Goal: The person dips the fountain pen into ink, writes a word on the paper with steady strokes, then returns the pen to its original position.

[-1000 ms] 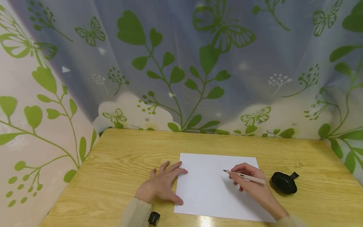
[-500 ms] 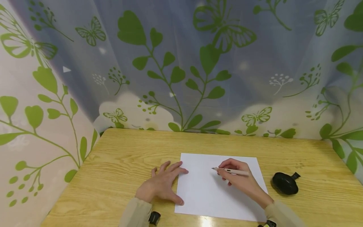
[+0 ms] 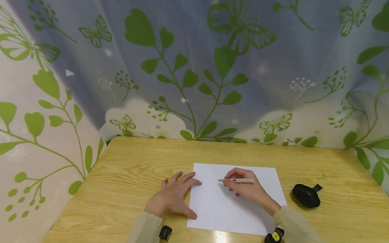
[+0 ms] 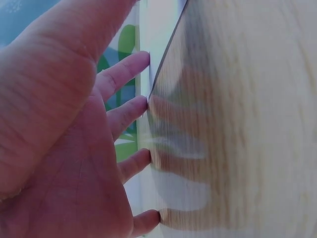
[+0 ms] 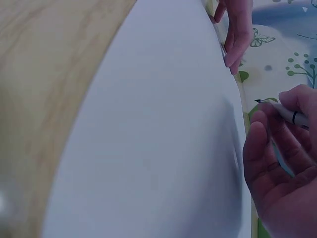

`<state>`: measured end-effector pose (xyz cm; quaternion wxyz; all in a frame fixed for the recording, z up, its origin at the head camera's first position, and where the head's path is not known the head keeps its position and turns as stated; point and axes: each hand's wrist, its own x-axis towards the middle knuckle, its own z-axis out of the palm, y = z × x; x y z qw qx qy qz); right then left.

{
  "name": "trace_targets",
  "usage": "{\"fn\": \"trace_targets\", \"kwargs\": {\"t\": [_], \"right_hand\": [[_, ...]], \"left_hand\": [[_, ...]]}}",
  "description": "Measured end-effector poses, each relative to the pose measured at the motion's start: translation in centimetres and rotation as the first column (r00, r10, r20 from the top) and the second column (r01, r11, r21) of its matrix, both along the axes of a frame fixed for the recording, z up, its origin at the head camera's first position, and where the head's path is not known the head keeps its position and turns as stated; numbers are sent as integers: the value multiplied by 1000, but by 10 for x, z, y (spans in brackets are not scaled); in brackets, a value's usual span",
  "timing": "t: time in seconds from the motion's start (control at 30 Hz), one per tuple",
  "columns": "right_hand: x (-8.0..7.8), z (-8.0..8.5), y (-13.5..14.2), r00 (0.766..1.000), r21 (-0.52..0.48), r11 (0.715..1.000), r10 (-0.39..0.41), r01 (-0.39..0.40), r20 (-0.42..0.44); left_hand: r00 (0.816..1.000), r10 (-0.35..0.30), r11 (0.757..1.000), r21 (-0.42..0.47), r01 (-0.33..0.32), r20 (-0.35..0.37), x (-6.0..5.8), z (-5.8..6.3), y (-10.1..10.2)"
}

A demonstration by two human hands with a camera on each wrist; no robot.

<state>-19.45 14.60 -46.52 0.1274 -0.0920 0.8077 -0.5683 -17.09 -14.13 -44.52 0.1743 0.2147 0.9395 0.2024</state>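
A blank white sheet of paper lies on the wooden table. My left hand rests at its left edge with fingers spread; thumb and forefinger touch the sheet. In the left wrist view the fingertips press down on the table and the paper's edge. Over the upper middle of the sheet, my right hand pinches a pale pen-like pencil, its dark tip pointing left. In the right wrist view the pencil appears held above the paper, the tip apart from it.
Right of the paper sits a small black dish-like object with a short tab. The wooden table meets a curtain with green leaves and butterflies at the back. A black wrist device shows by the right sleeve.
My right hand has moved left across the paper with the pencil, from the right part toward the upper middle. The left hand has stayed in place.
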Motion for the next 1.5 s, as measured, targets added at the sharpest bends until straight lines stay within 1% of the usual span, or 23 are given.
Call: {"fn": "trace_targets", "kwargs": {"t": [0.1,0.33,0.7,1.0,1.3,1.5], "right_hand": [[0,0,-4,1000,11,1000,23,-23,5],[-4,3,-13,1000,27,999,31,-31,1],[-11,0,-26,998,56,996,69,-69,-1],[-12,0,-30,997,69,995,75,-75,-3],[-13,-1,-31,995,61,993,99,-98,-5],[-14,-1,-32,994,76,991,106,-106,-8]], "left_hand": [[1000,2,1000,-2,-2,2,0,0,0],[1000,8,1000,-1,-8,3,0,0,1],[1000,13,1000,-18,-13,6,0,1,1],[1000,17,1000,-21,-17,8,0,-1,1],[1000,15,1000,-23,-15,15,-1,-1,1],[1000,15,1000,-24,-15,16,-1,-1,0]]}}
